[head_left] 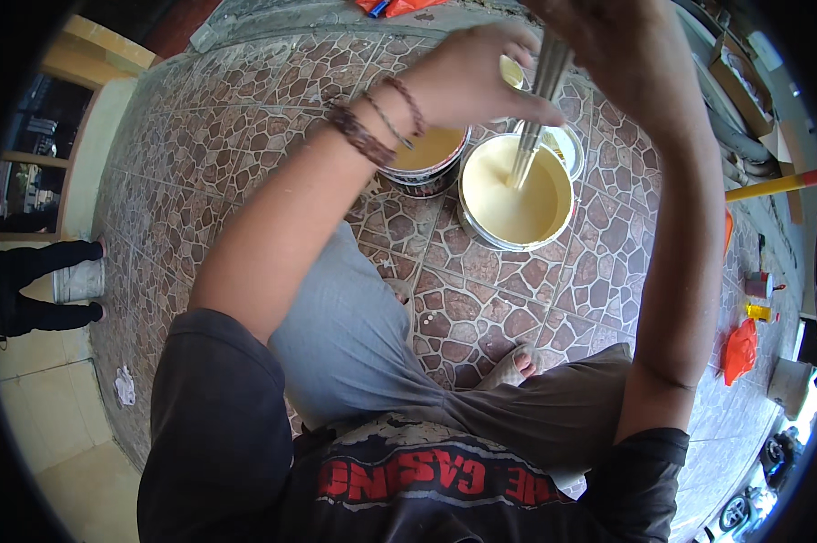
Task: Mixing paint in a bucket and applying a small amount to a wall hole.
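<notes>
A shiny metal rod [539, 95] stands tilted, its lower end in a bucket of cream-coloured paint [506, 213]. My right hand [630, 68] is closed around the rod's upper part, with its fingers partly cut off by the top edge. Close by on the left, my left hand [476, 77] is open. Its thumb and fingers are apart on either side of the rod, holding nothing that shows. Left of the paint bucket, a second bucket [426, 185] with yellowish contents is partly covered by my left wrist. Behind the paint bucket lies a paint-smeared white lid [567, 149].
I sit on stone-patterned floor tiles [245, 145], a leg to each side of the buckets. On the far left a person in dark trousers [46, 285] sits on a pale bucket [78, 281]. At right are a yellow-and-red pole [775, 185], an orange bag [740, 351] and small containers [759, 285].
</notes>
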Available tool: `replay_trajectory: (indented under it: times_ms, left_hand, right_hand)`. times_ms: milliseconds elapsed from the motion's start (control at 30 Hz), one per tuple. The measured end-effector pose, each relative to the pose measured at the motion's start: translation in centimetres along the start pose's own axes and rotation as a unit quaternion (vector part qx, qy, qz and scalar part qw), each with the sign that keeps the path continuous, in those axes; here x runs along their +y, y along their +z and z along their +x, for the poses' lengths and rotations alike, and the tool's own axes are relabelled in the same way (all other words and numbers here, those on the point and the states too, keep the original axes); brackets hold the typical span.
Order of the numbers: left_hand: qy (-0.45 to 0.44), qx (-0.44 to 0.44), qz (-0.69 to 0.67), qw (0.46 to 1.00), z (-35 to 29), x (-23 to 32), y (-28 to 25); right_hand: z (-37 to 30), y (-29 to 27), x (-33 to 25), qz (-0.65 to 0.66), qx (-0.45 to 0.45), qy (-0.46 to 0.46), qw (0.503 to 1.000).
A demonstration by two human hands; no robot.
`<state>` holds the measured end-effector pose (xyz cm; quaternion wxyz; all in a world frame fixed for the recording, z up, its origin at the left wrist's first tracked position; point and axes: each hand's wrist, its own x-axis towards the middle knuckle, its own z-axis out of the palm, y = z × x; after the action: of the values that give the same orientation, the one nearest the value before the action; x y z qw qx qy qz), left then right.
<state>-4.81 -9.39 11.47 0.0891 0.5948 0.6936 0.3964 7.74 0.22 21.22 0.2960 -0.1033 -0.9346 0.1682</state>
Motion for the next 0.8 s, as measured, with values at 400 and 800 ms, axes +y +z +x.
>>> replay_trajectory:
  times_ms: [400, 800]
  left_hand:
    - [-0.551, 0.026, -0.035, 0.833, -13.2, -15.7, 1.0]
    - [-0.459, 0.203, -0.130, 0.855, -13.3, -17.4, 1.6]
  right_hand:
    - [-1.9, -3.6, 4.1, 0.109, 0.061, -0.008, 0.992]
    - [-3.2, -8.2, 10.4, -0.347, 0.036, -0.185, 0.919]
